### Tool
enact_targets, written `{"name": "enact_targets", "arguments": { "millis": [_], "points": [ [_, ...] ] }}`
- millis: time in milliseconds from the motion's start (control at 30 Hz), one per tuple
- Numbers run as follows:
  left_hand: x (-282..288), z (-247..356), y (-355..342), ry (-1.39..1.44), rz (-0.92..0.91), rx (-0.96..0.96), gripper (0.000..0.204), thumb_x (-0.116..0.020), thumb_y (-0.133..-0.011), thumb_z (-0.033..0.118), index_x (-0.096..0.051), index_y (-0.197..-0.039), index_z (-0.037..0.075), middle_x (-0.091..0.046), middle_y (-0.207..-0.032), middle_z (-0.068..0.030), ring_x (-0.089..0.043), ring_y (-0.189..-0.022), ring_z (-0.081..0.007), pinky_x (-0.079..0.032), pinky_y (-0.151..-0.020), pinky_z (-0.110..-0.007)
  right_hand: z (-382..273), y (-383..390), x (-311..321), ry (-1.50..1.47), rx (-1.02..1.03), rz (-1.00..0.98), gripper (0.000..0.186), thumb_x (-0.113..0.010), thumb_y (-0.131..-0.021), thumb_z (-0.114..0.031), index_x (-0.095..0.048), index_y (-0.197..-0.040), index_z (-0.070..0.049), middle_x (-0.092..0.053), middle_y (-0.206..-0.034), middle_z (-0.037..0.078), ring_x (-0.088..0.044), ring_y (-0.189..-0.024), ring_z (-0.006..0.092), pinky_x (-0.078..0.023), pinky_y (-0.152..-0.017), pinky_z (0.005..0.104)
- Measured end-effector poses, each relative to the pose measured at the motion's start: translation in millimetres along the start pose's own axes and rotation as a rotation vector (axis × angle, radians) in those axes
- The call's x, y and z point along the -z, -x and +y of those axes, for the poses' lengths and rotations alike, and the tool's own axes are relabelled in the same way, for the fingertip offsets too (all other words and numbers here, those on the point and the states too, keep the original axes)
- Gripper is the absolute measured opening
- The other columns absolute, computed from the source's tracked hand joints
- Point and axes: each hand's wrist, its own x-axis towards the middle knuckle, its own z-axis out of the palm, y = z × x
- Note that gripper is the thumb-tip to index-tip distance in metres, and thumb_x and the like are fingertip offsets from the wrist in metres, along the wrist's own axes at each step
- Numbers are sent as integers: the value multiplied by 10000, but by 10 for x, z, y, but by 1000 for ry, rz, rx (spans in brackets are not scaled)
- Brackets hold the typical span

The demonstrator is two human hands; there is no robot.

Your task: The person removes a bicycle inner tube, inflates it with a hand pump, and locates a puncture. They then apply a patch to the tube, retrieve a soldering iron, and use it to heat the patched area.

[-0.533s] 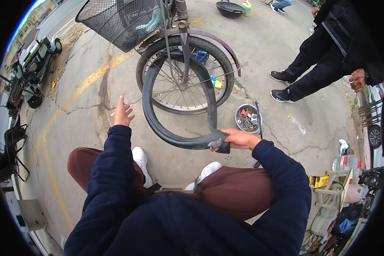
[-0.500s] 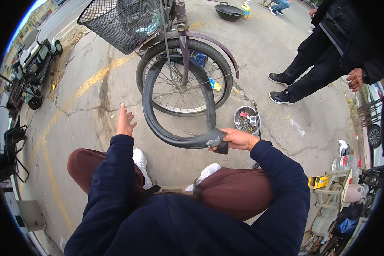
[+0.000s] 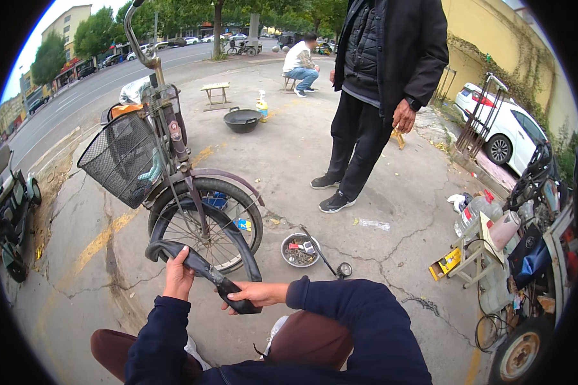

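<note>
A black bicycle inner tube hangs in a loop beside the front wheel of a bicycle and is partly hidden by the wheel and fork. My left hand is closed round the tube's near stretch, with the thumb along its top. Further along the same stretch, my right hand grips the tube close to a folded end. A paler grey patch shows on the rubber between my hands. Above the wheel sits a dark wire basket with things inside.
Right of the wheel are a bowl of small parts and a pump with a gauge. A person in dark clothes stands just beyond. A black basin lies farther off. A cluttered stool stands at the right.
My left hand has come from open in the air to a grip on the tube. My right hand has brought the tube leftward and nearer. The view has tilted up and turned right.
</note>
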Motion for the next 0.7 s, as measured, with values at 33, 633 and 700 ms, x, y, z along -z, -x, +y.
{"name": "enact_targets", "arguments": {
  "millis": [33,633,700],
  "points": [
    [-24,21,-102,-44,-17,45,130,-679,-877,139,-550,-864,123,-576,-690,23,-563,-555,-121,-362,-428,-268,39,-41,-42,36,64,7,554,-523,-1005,-272,-272,-1480,-136,-547,-1236,99,-583,-1091,185,-499,-926,331],
    [1251,-794,-485,-630,-11,729,83,-642,-866,112,-590,-819,68,-578,-620,-21,-495,-430,-141,-366,-386,-292,1232,-1037,-285,-59,153,237,433,-567,-973,-433,-627,-1152,-43,-597,-1077,-7,-512,-983,82,-414,-855,250],
    [1473,-925,-431,-540,152,705,71,-638,-877,108,-590,-869,56,-582,-626,-28,-524,-447,-144,-385,-385,-302,1483,-1186,-125,216,147,317,381,-604,-952,-366,-621,-1111,-21,-627,-1020,25,-561,-945,133,-444,-839,302]
  ]
}}
